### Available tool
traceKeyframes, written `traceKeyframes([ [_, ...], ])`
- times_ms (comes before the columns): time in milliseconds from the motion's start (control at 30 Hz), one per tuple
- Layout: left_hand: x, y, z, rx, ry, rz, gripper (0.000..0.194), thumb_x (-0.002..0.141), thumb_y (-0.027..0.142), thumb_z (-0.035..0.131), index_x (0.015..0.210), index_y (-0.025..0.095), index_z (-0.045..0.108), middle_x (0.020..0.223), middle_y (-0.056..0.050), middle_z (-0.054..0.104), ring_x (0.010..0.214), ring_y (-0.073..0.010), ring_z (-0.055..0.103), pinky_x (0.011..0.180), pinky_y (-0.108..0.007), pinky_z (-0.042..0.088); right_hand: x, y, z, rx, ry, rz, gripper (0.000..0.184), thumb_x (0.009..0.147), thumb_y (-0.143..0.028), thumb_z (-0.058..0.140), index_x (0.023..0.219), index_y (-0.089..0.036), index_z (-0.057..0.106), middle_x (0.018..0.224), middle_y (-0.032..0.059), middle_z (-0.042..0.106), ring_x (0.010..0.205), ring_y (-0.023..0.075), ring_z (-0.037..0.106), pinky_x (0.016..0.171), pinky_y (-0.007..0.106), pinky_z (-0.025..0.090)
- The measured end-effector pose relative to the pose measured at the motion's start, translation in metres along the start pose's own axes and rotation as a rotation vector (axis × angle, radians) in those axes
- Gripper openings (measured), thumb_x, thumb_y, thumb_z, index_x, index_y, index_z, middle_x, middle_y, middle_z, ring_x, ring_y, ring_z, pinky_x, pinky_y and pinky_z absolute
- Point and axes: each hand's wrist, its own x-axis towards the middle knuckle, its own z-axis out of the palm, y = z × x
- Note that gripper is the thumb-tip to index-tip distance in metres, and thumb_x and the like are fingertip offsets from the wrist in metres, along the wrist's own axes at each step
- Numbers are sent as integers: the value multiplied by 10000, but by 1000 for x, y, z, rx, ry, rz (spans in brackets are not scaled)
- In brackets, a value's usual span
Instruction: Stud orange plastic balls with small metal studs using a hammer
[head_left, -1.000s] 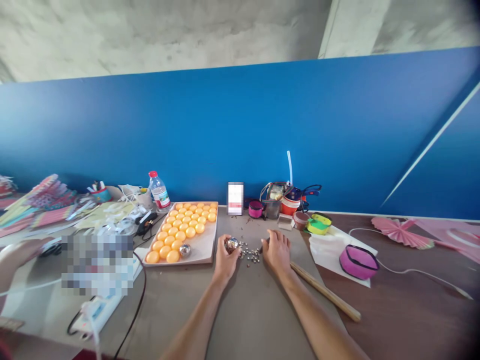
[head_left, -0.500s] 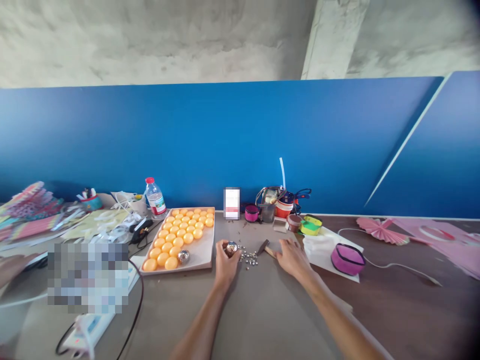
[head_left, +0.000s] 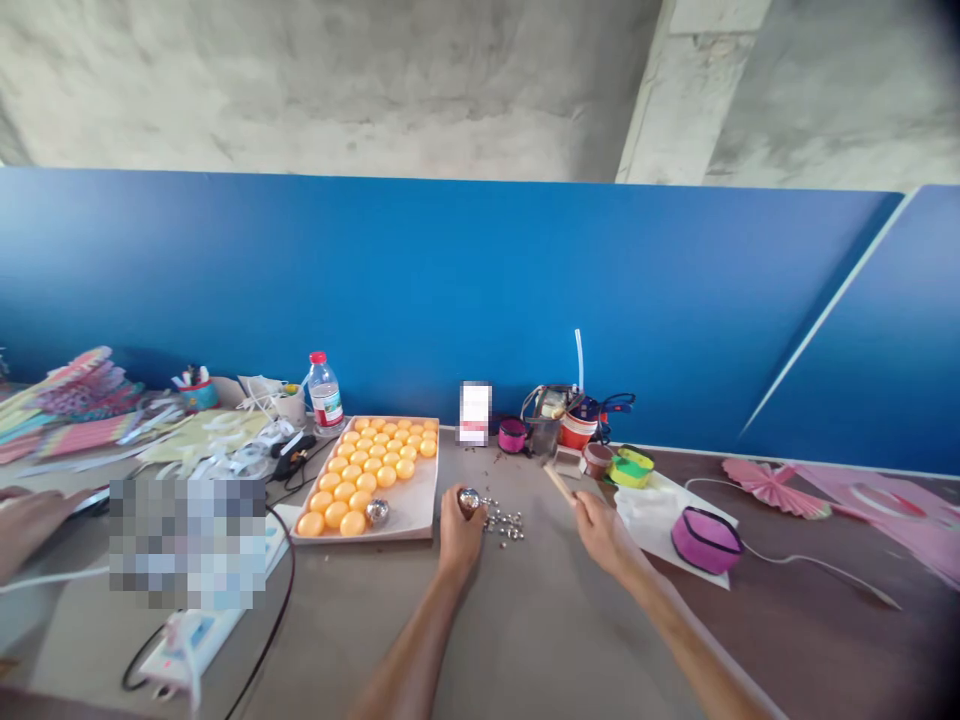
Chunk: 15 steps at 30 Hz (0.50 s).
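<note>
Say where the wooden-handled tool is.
In the head view, the wooden-handled tool is right of centre, in the right hand, right of the small shiny pieces.

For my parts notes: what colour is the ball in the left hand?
The ball is shiny silver; see the head view.

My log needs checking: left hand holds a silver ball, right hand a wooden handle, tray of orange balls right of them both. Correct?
No: in the head view, the tray of orange balls sits left of the left hand and right hand. The silver ball and wooden handle are as you said.
</note>
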Motion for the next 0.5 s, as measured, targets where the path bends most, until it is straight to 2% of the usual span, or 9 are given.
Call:
traceKeyframes([
  [67,0,1,1,-60,-15,-68,313,644,198,593,942,167,503,737,6,533,634,-128,519,631,-273,432,5,-20,-9,272,-59,19,370,884,-415,249,800,-183,524,689,36,571,487,128,500,474,250,356],
  [133,-1,1,2,-89,0,-97,328,632,193,597,942,172,492,723,15,530,614,-121,508,612,-261,420,5,-41,-12,442,-102,14,405,869,-499,265,775,-187,507,680,16,559,422,98,439,424,237,315],
  [233,0,-3,2,-90,44,-89,334,619,181,591,936,177,487,728,21,521,621,-118,502,616,-255,408,-4,-61,2,365,-161,-59,332,835,-494,397,710,-201,490,552,-27,477,490,113,437,458,221,299],
  [333,2,-6,1,-90,23,-78,303,637,170,562,928,182,482,698,33,494,600,-111,477,594,-240,392,-13,-64,24,265,-261,-139,353,856,-447,378,602,-206,423,541,-23,467,509,118,420,474,226,267],
  [400,2,-5,0,-85,15,-80,292,639,157,550,921,188,484,684,40,481,588,-107,463,583,-234,384,-16,-61,31,229,-248,-157,333,869,-423,363,619,-210,419,572,-15,492,528,125,433,500,233,274],
  [500,1,-2,0,-34,32,-75,302,634,141,550,927,189,497,705,32,490,597,-109,463,595,-238,389,-14,-58,27,221,-189,-154,321,886,-412,326,656,-214,432,593,-3,502,547,134,444,518,237,290],
])
